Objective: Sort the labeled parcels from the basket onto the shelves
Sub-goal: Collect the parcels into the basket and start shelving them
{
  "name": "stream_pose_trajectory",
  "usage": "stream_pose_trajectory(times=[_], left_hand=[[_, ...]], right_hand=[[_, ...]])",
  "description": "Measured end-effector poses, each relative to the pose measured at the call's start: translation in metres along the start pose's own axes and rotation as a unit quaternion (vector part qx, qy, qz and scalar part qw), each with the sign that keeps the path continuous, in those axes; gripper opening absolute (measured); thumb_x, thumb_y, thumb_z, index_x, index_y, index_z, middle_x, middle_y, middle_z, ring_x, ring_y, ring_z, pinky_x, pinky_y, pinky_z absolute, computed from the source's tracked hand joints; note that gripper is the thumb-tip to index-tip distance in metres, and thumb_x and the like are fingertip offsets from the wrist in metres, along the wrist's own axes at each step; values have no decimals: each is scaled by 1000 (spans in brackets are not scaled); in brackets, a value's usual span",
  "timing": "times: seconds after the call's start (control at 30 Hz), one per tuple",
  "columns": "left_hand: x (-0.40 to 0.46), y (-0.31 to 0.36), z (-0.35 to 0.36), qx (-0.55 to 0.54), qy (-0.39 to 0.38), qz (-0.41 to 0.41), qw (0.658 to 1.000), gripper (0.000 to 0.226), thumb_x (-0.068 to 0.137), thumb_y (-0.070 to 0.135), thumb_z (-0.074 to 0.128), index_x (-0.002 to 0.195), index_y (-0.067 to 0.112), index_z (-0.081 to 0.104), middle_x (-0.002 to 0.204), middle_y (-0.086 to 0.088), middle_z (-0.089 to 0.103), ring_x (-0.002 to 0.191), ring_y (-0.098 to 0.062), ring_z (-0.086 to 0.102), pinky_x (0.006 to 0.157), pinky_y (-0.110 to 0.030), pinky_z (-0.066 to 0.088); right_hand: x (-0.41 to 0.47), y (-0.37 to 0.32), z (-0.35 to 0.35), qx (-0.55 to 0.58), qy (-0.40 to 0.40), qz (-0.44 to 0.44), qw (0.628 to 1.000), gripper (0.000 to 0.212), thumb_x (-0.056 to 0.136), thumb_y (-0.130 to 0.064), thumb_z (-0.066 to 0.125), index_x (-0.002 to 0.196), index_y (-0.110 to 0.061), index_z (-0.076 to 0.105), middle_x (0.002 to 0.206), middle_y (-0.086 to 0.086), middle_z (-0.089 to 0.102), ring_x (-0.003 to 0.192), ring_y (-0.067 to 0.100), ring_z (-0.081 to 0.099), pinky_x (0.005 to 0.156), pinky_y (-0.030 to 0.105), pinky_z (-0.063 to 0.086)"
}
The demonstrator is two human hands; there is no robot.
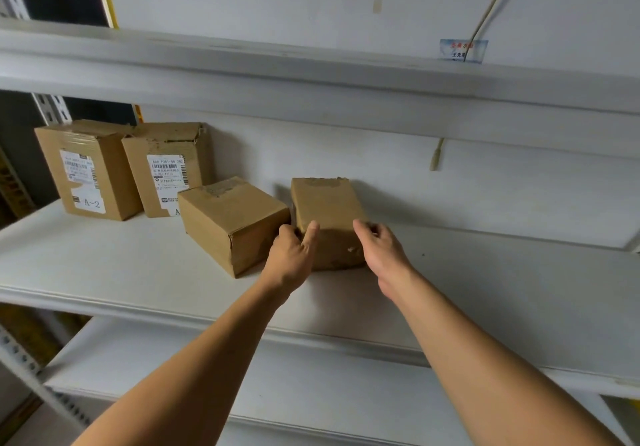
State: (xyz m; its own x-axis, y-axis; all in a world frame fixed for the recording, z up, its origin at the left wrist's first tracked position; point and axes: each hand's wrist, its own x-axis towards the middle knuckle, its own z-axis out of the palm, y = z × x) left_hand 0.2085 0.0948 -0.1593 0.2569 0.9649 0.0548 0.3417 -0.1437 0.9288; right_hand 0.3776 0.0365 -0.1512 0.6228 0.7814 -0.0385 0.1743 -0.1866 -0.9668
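A plain brown cardboard parcel (329,217) is gripped at its near corners by the left hand (292,255) and the right hand (381,251), fingers curled round its sides. It is set on the white middle shelf (138,265), just beside a tilted brown box (232,220); two labelled cartons (90,168) are stood further left.

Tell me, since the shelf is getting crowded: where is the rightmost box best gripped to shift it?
Grip the rightmost box by its two long sides near the front end, coming from the shelf's open front. The neighbouring box crowds its left side; the wall blocks the rear.
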Motion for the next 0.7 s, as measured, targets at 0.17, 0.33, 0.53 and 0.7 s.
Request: stream_pose_trajectory(times=[0.17, 0.33, 0.53, 0.7], left_hand=[[-23, -3, 7, -39, 25, 42, 998, 45, 104, 58, 50, 111, 13, 51, 119, -13, 55, 106, -29, 56, 96, -47, 52], [-66, 15, 12, -90, 20, 69, 993, 47, 87, 65, 60, 108, 24, 50, 117, -3, 53, 106, -20, 59, 89, -36, 55], [-116, 48, 25, -259, -120, 64, 956, 59, 77, 50, 81, 113, 29, 39, 110, -14, 71, 86, -12, 77, 61, -21, 57], [-165, 60, 64, -99, -98, 250, 958, 62, 68, 54, 79, 115, 39, 42, 150, 5, 45, 128, -23, 54, 89, -38, 55]], right_hand=[[-34, 13, -14, 79, 30, 2, 996, 28, 97, -48, 68, 105, -21, 66, 108, 4, 71, 95, 21, 68, 73, 36, 52], [-91, 26, -36, 178, 68, -12, 982, 23, 90, -42, 73, 104, -24, 68, 108, 3, 76, 110, 32, 70, 95, 56, 57], [-160, 43, -81, 265, 93, -67, 957, 22, 98, -32, 66, 118, -23, 66, 116, -3, 76, 112, 17, 72, 94, 40, 58], [-217, 64, -142, 211, 109, -52, 970, 33, 109, -21, 56, 137, -36, 64, 134, -9, 70, 122, 9, 69, 104, 34, 55]])
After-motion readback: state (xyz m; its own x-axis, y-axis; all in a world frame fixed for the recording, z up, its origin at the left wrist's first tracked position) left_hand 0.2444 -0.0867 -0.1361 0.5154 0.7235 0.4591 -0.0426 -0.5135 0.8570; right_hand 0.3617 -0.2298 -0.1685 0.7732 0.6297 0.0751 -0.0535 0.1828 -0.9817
